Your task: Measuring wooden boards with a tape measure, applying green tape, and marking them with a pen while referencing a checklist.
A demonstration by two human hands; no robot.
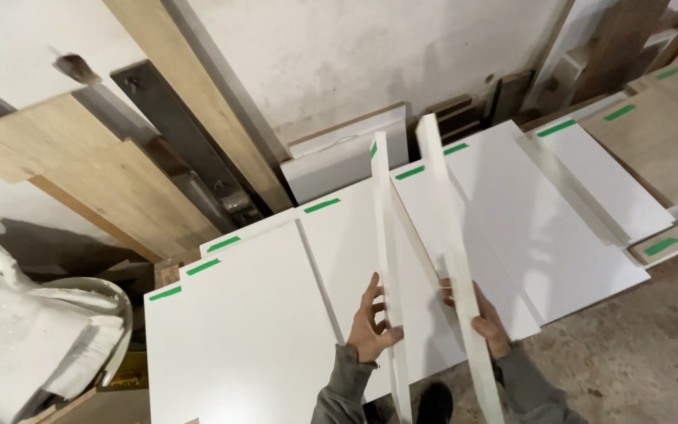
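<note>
Leaning white panels (245, 330) hide both hands' fingers (370, 294) gripping boards (455, 259).

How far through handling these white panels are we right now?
Done: several white panels already lie flat, overlapping, each marked with green tape. In hand: the left hand grips one upright white board on edge, and the right hand grips a second upright board. Left: both boards are not yet laid down, and more boards lean against the wall.
</note>
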